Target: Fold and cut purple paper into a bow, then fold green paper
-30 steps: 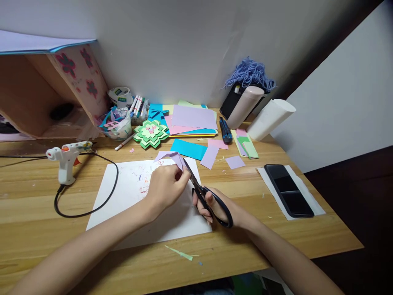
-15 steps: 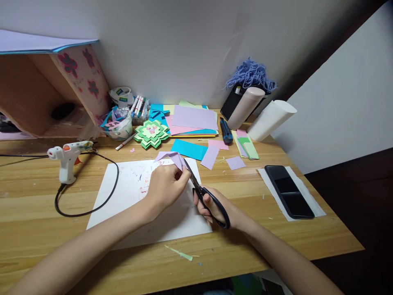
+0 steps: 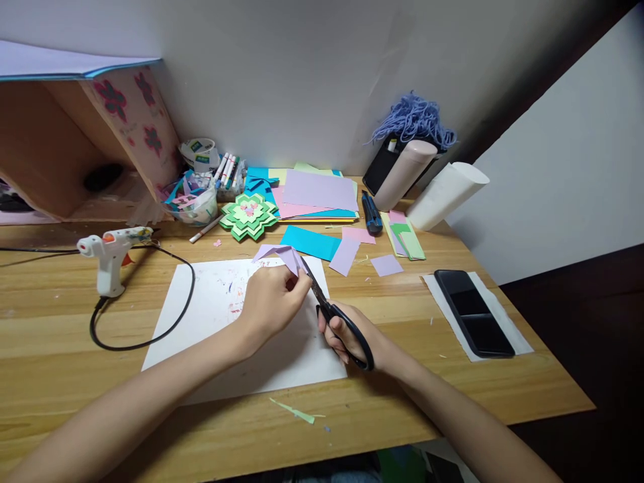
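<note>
My left hand [image 3: 272,298] pinches a folded piece of purple paper [image 3: 282,253] above a white sheet [image 3: 211,288] marked with coloured smudges. In my right hand [image 3: 347,335] is a pair of black-handled scissors [image 3: 325,305], fingers through the loops. The blades point up and left and meet the purple paper's right edge beside my left thumb; whether they are cutting into it I cannot tell. Loose purple paper pieces [image 3: 345,257] and a blue paper strip [image 3: 310,243] lie just beyond my hands. Behind the sheet sits a layered green paper flower [image 3: 249,217].
A white glue gun [image 3: 113,258] with a looping black cord stands at left, near a decorated cardboard box [image 3: 135,134]. Stacked coloured paper [image 3: 322,191], a blue utility knife [image 3: 371,213] and a pale bottle [image 3: 406,176] are at the back. A phone [image 3: 473,312] lies right.
The scissors' handles have shifted slightly left, with the blades still against the purple paper. My left hand keeps its pinch in nearly the same place.
</note>
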A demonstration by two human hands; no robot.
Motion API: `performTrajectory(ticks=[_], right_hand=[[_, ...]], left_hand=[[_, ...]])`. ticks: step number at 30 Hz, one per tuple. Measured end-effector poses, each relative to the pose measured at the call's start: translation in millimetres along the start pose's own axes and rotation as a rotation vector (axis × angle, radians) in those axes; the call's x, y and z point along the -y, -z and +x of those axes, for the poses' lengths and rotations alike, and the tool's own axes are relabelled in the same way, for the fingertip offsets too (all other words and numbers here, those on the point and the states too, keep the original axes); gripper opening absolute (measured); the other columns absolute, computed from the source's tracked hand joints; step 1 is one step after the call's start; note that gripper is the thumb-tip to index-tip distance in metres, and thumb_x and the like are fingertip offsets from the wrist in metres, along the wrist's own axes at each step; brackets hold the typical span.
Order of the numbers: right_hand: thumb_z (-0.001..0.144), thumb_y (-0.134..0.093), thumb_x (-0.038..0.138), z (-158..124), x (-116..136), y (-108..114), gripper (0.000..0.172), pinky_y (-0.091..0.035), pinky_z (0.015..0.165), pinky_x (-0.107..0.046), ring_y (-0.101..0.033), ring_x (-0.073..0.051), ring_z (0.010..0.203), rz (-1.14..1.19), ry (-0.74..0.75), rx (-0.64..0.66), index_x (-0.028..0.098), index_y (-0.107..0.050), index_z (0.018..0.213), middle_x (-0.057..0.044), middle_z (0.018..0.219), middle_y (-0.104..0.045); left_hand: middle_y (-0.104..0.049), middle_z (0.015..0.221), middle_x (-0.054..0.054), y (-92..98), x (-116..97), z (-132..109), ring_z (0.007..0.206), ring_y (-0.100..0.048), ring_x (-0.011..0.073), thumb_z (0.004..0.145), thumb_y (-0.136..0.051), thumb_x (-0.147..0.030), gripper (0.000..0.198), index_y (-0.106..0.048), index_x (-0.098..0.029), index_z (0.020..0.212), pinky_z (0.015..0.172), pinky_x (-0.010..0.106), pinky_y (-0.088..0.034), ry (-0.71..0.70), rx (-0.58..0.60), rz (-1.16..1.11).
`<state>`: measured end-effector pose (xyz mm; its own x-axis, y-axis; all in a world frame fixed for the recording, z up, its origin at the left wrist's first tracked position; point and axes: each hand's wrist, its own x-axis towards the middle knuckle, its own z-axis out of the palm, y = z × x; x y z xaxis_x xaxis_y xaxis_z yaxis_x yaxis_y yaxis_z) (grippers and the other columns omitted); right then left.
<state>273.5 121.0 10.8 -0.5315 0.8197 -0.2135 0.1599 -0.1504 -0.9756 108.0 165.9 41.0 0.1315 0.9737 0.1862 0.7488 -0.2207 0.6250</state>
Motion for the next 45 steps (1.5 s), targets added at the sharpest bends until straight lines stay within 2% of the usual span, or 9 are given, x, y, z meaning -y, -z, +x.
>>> performTrajectory(ticks=[13,16,19,22,24,28,33,36,45], right_hand=[[0.071,-0.041,0.076,1.3,-6.9,0.5,0.059,-0.029,0.032,-0.016,-0.036,-0.005,0.035,0.004,-0.039,-0.039,0.018,-0.044,0.077,0.008,0.049,-0.038],[0.071,-0.041,0.077,1.6,-9.0,0.5,0.059,-0.028,0.032,-0.016,-0.037,-0.005,0.034,-0.009,-0.036,-0.048,0.018,-0.044,0.077,0.008,0.048,-0.038],[0.071,-0.040,0.077,1.9,-12.5,0.3,0.060,-0.028,0.032,-0.016,-0.037,-0.006,0.033,-0.003,-0.021,-0.047,0.017,-0.045,0.078,0.009,0.046,-0.038],[0.071,-0.039,0.077,1.9,-14.6,0.0,0.060,-0.029,0.033,-0.017,-0.036,-0.006,0.033,0.013,-0.017,-0.045,0.017,-0.045,0.078,0.009,0.045,-0.037],[0.070,-0.037,0.079,1.6,-14.0,-0.1,0.062,-0.029,0.033,-0.017,-0.035,-0.006,0.032,0.002,-0.013,-0.043,0.017,-0.044,0.078,0.010,0.045,-0.036],[0.067,-0.032,0.083,0.5,-9.0,-1.1,0.067,-0.030,0.033,-0.017,-0.036,-0.005,0.033,-0.024,-0.032,-0.034,0.017,-0.043,0.079,0.009,0.045,-0.036],[0.061,-0.027,0.088,-0.5,-2.0,-3.3,0.075,-0.033,0.033,-0.018,-0.038,-0.006,0.034,0.007,-0.063,-0.013,0.017,-0.044,0.080,0.008,0.046,-0.037],[0.062,-0.027,0.087,-0.7,-1.5,-3.7,0.075,-0.033,0.034,-0.018,-0.038,-0.006,0.035,0.004,-0.053,-0.011,0.017,-0.044,0.080,0.008,0.047,-0.037],[0.067,-0.035,0.082,0.7,-6.5,-4.9,0.066,-0.032,0.035,-0.018,-0.035,-0.005,0.035,0.004,-0.004,-0.024,0.018,-0.044,0.078,0.009,0.047,-0.034]], left_hand=[[-0.025,0.039,-0.005,0.5,0.2,0.2,0.040,-0.025,0.0084,0.077,-0.044,-0.033,0.042,-0.024,-0.020,0.042,0.047,0.026,-0.018,0.019,0.005,-0.012],[-0.028,0.038,-0.004,2.1,-1.2,0.9,0.039,-0.027,0.0091,0.078,-0.043,-0.037,0.045,-0.026,-0.020,0.040,0.047,0.026,-0.019,0.067,0.028,0.016],[-0.037,0.041,-0.002,3.4,-1.7,2.9,0.042,-0.035,0.0112,0.079,-0.042,-0.043,0.044,-0.037,-0.019,0.043,0.047,0.026,-0.021,0.148,0.090,-0.002],[-0.048,0.050,-0.001,1.5,0.9,5.1,0.049,-0.045,0.0133,0.083,-0.037,-0.042,0.038,-0.052,-0.018,0.058,0.050,0.025,-0.028,0.161,0.143,-0.160],[-0.050,0.052,-0.001,-1.3,3.7,5.7,0.051,-0.047,0.0133,0.085,-0.034,-0.040,0.036,-0.053,-0.018,0.064,0.052,0.024,-0.031,0.163,0.149,-0.262],[-0.045,0.050,-0.002,-5.9,7.2,4.4,0.049,-0.043,0.0121,0.084,-0.036,-0.040,0.036,-0.044,-0.018,0.057,0.052,0.024,-0.029,0.181,0.118,-0.198],[-0.028,0.045,-0.004,-5.1,5.5,3.2,0.044,-0.029,0.0094,0.082,-0.038,-0.040,0.039,-0.025,-0.020,0.050,0.048,0.025,-0.020,0.155,0.073,-0.085],[-0.025,0.045,-0.005,-3.8,4.1,3.5,0.044,-0.025,0.0091,0.080,-0.039,-0.038,0.038,-0.023,-0.020,0.051,0.047,0.025,-0.018,0.134,0.077,-0.090],[-0.026,0.046,-0.005,-0.8,0.8,2.5,0.046,-0.026,0.0089,0.078,-0.040,-0.036,0.035,-0.025,-0.020,0.050,0.047,0.025,-0.018,0.131,0.103,-0.142]])
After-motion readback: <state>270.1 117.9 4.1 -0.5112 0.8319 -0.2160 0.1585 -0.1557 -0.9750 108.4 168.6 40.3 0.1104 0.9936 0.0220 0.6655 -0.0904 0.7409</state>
